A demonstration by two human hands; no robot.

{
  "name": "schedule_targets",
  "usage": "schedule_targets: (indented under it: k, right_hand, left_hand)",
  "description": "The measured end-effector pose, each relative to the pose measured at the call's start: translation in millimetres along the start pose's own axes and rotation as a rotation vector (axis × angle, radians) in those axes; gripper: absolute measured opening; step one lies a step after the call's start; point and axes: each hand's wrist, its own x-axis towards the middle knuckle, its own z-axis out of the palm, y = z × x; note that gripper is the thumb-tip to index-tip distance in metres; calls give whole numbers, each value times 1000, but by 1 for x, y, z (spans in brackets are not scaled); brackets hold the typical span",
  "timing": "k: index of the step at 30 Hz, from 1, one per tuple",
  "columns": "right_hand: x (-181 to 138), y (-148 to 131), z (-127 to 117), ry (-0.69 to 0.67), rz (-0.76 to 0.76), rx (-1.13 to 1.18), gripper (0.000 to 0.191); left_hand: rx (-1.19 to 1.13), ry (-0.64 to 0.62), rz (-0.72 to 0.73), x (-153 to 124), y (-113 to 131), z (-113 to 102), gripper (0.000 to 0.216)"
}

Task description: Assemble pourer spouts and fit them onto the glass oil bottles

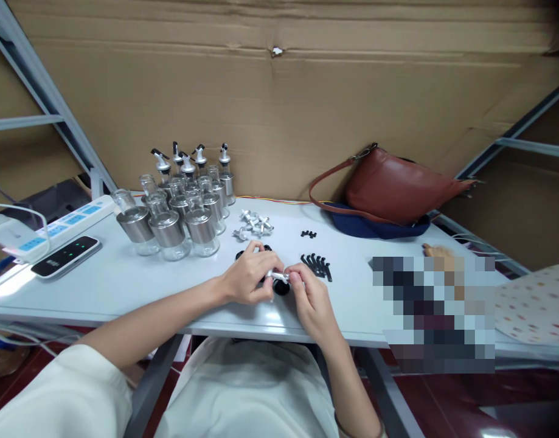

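My left hand (250,274) and my right hand (309,292) meet over the near middle of the white table (124,280). Between their fingertips they pinch a small silver spout piece (278,276). A black round cap (281,287) lies on the table just under it. More silver spout pieces (254,225) lie in a loose pile beyond my hands. A row of small black parts (316,265) lies just right of my right hand.
Several glass bottles with steel bands (179,213) stand at the back left, some with pourers fitted. A power strip (64,225) and a black device (64,255) lie at the left edge. A brown leather bag (393,185) rests at the back right. Cardboard walls the rear.
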Motion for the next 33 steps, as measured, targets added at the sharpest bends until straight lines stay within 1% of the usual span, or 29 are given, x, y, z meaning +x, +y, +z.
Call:
schedule_targets:
  k: [3, 8, 11, 14, 16, 18, 20, 22, 23, 24, 26, 29, 33]
  right_hand:
    - [-1, -1, -1, 4, -40, -10, 28]
    - [0, -4, -1, 66, -86, -85, 35]
    - [-1, -4, -1, 78, -60, -130, 37]
    - [-3, -2, 0, 117, -10, -109, 41]
    - [-5, 0, -1, 165, 46, -52, 43]
    - [-4, 1, -5, 194, 84, 27, 41]
    - [0, 1, -13, 199, 72, 83, 31]
    - [9, 0, -26, 214, 46, 82, 16]
    - [16, -1, -33, 214, 33, 64, 12]
    - [24, -2, -40, 197, 22, 56, 12]
    - [43, -3, -54, 111, -9, -20, 12]
    - [78, -1, -71, 11, -39, -223, 7]
    - [119, 16, -80, -65, 54, -425, 8]
  left_hand:
    - [1, -10, 3, 0, 2, 0, 11]
    - [70, 2, 56, 1, 4, 2, 15]
    - [116, -12, 79, 1, 4, 4, 18]
    - [148, -38, 78, 1, 2, 4, 21]
    - [154, 4, 55, 0, 1, 1, 23]
    - [155, 97, -18, -1, -1, -2, 24]
    - [158, 196, -105, -1, -3, -5, 25]
    - [160, 257, -138, -1, -4, -6, 25]
    - [158, 271, -129, -1, -4, -6, 24]
    - [154, 276, -111, -1, -3, -5, 23]
    - [149, 266, -72, -1, -2, -3, 21]
    - [148, 226, -59, -1, -2, -1, 21]
    - [149, 211, -73, 0, -3, -1, 21]
